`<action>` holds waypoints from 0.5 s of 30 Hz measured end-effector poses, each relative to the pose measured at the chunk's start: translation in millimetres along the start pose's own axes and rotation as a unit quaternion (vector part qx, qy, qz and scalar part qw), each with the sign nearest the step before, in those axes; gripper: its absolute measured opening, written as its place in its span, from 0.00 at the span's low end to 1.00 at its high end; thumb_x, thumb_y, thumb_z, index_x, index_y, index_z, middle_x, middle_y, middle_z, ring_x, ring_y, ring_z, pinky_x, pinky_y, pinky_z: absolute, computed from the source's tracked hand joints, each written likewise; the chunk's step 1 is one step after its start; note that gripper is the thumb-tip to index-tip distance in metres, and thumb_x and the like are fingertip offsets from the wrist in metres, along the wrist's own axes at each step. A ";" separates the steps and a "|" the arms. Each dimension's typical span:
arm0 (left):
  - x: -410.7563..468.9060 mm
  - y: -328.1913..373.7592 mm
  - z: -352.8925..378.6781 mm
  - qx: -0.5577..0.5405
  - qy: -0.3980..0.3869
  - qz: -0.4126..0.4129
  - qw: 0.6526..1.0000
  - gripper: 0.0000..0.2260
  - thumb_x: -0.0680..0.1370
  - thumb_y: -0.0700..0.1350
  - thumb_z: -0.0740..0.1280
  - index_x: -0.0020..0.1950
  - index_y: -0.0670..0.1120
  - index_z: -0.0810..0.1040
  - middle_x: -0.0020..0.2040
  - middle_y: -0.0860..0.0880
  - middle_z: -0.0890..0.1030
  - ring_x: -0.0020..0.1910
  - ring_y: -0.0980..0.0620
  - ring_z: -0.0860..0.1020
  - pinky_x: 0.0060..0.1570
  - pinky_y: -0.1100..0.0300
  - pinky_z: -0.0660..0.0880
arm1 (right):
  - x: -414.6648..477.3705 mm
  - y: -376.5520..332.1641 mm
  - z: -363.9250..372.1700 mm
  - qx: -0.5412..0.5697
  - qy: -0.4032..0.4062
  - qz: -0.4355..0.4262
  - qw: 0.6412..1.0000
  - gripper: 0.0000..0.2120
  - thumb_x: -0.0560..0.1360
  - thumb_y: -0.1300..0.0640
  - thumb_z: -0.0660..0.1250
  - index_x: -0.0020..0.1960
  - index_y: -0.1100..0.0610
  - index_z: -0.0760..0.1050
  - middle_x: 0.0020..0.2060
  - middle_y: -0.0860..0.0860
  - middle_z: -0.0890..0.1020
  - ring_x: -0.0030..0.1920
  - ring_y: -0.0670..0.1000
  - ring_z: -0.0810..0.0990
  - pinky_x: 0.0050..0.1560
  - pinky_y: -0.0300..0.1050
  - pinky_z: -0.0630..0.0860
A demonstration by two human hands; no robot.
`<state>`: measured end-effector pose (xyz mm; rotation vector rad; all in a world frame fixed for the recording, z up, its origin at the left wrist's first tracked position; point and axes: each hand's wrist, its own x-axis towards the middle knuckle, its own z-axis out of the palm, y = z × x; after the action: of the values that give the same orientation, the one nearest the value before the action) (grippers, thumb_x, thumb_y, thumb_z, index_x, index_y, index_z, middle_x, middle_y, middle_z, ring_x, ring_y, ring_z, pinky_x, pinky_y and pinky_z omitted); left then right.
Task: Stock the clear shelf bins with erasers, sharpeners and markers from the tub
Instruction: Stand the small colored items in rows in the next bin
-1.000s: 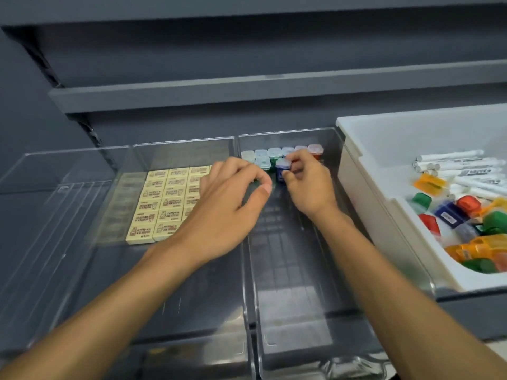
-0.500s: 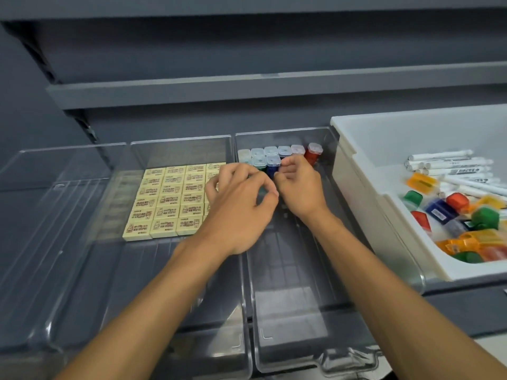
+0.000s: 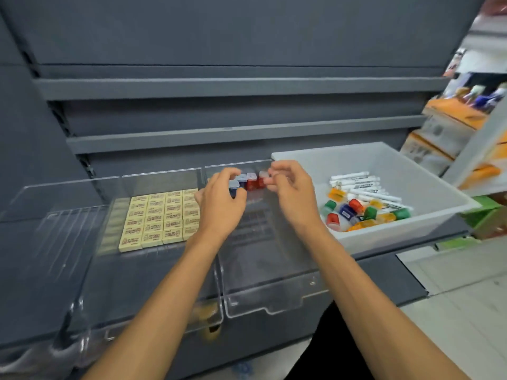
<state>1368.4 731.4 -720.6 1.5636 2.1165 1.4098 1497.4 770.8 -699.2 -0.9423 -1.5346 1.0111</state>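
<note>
Head view: erasers (image 3: 159, 218) fill rows in the middle bin (image 3: 162, 172), and a short row of sharpeners (image 3: 251, 182) stands at the far end of the right bin (image 3: 274, 297). My left hand (image 3: 219, 204) curls thumb and fingers round a blue sharpener (image 3: 234, 185). My right hand (image 3: 288, 193) has its fingertips together beside a red sharpener (image 3: 262, 180); I cannot tell if it holds it. Markers (image 3: 356, 182) and loose sharpeners (image 3: 356, 212) wait in the tub (image 3: 384, 160) on the right, so I judge the job under half done. The tub's wall crowds my right wrist.
</note>
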 end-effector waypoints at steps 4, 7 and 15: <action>8.2 42.0 -0.2 -0.056 -0.045 0.004 0.997 0.14 0.78 0.41 0.65 0.62 0.50 0.77 0.60 0.51 0.79 0.61 0.50 0.76 0.63 0.55 0.69 | 15.4 -21.6 -61.6 -0.216 0.017 0.006 0.976 0.10 0.78 0.57 0.63 0.57 0.57 0.77 0.54 0.51 0.80 0.57 0.50 0.76 0.59 0.41 0.71; 10.2 76.2 5.5 -0.023 -0.092 0.055 0.994 0.15 0.78 0.44 0.65 0.64 0.51 0.77 0.61 0.51 0.79 0.63 0.50 0.76 0.65 0.50 0.69 | 20.2 -16.5 -105.0 -0.360 -0.011 0.055 0.931 0.16 0.78 0.49 0.63 0.62 0.55 0.76 0.61 0.54 0.79 0.65 0.58 0.72 0.64 0.50 0.70; 3.3 125.9 46.1 0.052 -0.214 0.134 0.966 0.16 0.81 0.48 0.62 0.69 0.52 0.73 0.68 0.49 0.74 0.67 0.48 0.72 0.69 0.46 0.66 | 24.9 2.5 -182.3 -0.470 -0.056 0.123 0.872 0.22 0.78 0.43 0.61 0.68 0.53 0.71 0.66 0.56 0.75 0.66 0.60 0.71 0.65 0.54 0.69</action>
<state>1478.4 762.5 -650.4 2.0388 1.7967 0.9164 1672.7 819.4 -671.3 -1.8052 -2.0807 0.4300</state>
